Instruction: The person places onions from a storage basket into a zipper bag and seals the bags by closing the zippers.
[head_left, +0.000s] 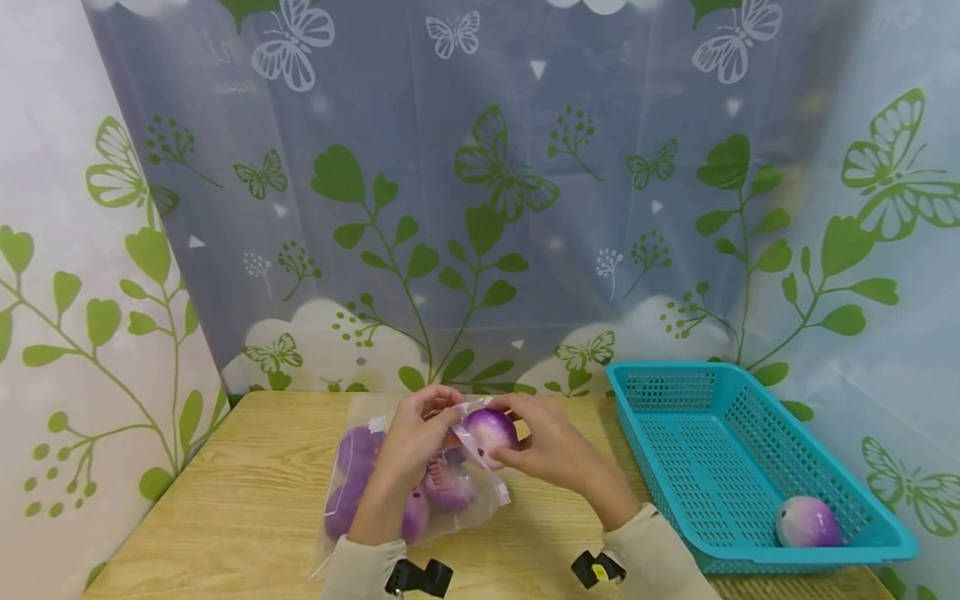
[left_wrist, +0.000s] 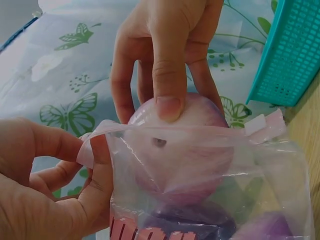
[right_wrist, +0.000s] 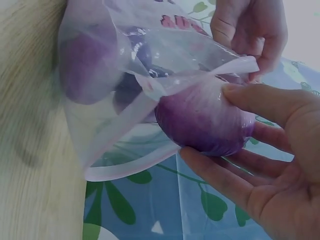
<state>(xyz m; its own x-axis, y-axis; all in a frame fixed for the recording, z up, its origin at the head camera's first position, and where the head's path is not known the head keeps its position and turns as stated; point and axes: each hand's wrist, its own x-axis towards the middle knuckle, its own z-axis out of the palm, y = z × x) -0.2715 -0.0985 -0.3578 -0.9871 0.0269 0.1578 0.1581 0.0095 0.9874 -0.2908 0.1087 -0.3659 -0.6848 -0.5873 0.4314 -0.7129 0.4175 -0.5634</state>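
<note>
In my right hand (head_left: 551,442) is a round purple-and-white onion (right_wrist: 205,120) with a dark spot at its pale end, gripped between thumb and fingers. It sits at the mouth of a clear zip bag (left_wrist: 280,165), its lower part behind the film in the left wrist view. My left hand (left_wrist: 55,180) pinches the bag's rim between thumb and fingers, beside the onion. Several more purple onions (right_wrist: 87,67) lie inside the bag. Red lettering shows on its film. The bag rests on the wooden table (head_left: 247,467), partly hidden by my left forearm.
A turquoise plastic basket (head_left: 720,442) stands to the right, with one purple-and-white onion (head_left: 810,522) in its near right corner. A curtain (head_left: 420,208) printed with leaves and butterflies hangs right behind the table's back edge.
</note>
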